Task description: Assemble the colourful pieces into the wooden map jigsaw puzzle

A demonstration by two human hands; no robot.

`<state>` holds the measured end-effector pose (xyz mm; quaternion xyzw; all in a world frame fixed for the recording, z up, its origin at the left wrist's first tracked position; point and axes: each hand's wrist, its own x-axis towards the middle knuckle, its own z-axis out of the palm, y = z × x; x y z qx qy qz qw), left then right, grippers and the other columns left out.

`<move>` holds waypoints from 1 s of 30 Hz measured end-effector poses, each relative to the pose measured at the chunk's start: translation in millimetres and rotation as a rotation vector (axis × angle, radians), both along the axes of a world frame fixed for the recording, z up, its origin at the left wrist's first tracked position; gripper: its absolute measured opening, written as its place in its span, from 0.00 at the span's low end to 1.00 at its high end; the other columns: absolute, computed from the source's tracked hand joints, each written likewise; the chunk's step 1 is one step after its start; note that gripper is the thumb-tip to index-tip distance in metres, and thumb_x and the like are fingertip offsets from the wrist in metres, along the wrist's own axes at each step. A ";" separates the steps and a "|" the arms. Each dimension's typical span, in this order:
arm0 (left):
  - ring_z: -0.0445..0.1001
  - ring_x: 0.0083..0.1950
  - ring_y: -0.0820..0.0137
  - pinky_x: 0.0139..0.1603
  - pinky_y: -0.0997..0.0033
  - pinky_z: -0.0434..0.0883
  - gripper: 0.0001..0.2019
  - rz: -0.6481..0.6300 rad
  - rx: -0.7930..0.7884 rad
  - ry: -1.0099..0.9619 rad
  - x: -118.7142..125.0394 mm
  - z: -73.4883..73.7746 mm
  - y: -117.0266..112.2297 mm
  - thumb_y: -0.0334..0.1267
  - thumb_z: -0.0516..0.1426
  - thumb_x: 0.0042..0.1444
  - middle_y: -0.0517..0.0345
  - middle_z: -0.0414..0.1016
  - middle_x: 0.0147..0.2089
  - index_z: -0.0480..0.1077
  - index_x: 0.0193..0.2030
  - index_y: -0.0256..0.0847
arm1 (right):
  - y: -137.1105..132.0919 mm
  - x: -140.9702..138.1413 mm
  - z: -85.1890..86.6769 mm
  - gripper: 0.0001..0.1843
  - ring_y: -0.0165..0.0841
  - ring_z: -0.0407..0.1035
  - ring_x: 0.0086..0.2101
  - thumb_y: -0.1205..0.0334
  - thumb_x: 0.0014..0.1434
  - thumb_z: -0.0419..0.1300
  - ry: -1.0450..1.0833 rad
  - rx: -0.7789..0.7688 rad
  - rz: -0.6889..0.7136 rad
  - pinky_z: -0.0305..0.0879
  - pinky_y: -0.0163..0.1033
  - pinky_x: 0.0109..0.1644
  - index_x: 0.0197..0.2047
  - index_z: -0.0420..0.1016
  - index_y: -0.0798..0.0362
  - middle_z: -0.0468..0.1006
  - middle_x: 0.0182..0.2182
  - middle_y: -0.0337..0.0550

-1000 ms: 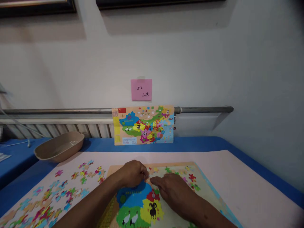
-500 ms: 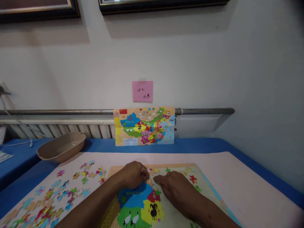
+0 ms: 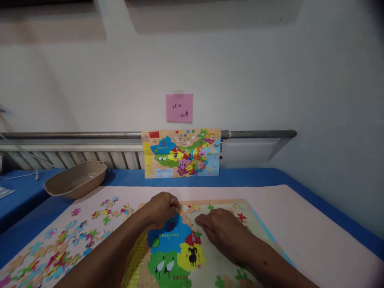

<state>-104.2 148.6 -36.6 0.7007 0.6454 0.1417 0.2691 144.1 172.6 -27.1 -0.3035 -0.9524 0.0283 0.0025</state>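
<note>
A wooden map puzzle board [image 3: 258, 236] lies on the pale mat in front of me, with blue, red, yellow and green pieces [image 3: 172, 236] set in its left part. My left hand [image 3: 160, 208] rests curled at the board's upper left, fingers pinched together near the top edge; what they hold is hidden. My right hand [image 3: 222, 230] lies flat on the board to the right of the blue piece, fingers stretched toward the left hand. The two hands are a short gap apart.
Several loose coloured puzzle pieces [image 3: 69, 244] are scattered on the mat at the left. A tan oval bowl [image 3: 75, 180] sits on the blue table at the back left. A printed reference map [image 3: 181, 153] leans on the wall pipe under a pink note [image 3: 179, 108].
My left hand has drawn back to the left, uncovering more of the blue piece. The right hand has stayed nearly still. The view has tilted slightly downward.
</note>
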 end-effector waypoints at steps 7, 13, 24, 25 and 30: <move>0.77 0.33 0.65 0.31 0.74 0.66 0.15 0.020 -0.010 0.013 3.6 1.0 1.2 0.32 0.53 0.48 0.57 0.82 0.34 0.80 0.38 0.41 | -3.6 -1.5 3.2 0.11 0.37 0.72 0.30 0.68 0.63 0.51 -0.052 -0.003 0.011 0.42 0.40 0.30 0.37 0.75 0.49 0.80 0.29 0.45; 0.74 0.26 0.67 0.26 0.73 0.63 0.13 0.052 -0.042 0.013 0.5 -0.6 -0.9 0.35 0.53 0.50 0.58 0.79 0.28 0.79 0.36 0.41 | -3.4 -0.6 1.6 0.11 0.37 0.72 0.29 0.68 0.63 0.51 -0.033 0.012 0.019 0.40 0.40 0.30 0.36 0.75 0.50 0.79 0.27 0.45; 0.78 0.37 0.64 0.36 0.71 0.66 0.13 0.048 0.033 0.026 -10.9 5.4 -8.4 0.32 0.54 0.48 0.59 0.82 0.35 0.80 0.35 0.43 | -2.6 -1.9 1.0 0.12 0.37 0.72 0.30 0.68 0.64 0.50 -0.048 -0.015 -0.006 0.40 0.40 0.30 0.36 0.75 0.49 0.79 0.28 0.45; 0.78 0.37 0.64 0.37 0.71 0.66 0.14 0.049 0.039 0.027 -12.3 5.7 -9.3 0.31 0.54 0.48 0.59 0.82 0.36 0.80 0.36 0.43 | -2.6 -2.2 0.8 0.12 0.37 0.72 0.30 0.68 0.63 0.50 -0.050 -0.018 -0.010 0.40 0.40 0.30 0.37 0.75 0.49 0.79 0.28 0.45; 0.78 0.38 0.63 0.35 0.71 0.65 0.14 0.064 0.031 0.029 -16.9 3.9 -13.0 0.30 0.53 0.48 0.59 0.83 0.36 0.80 0.35 0.43 | -3.5 -2.1 -2.1 0.12 0.36 0.71 0.29 0.68 0.63 0.51 -0.025 -0.007 -0.006 0.41 0.40 0.30 0.36 0.75 0.48 0.79 0.28 0.44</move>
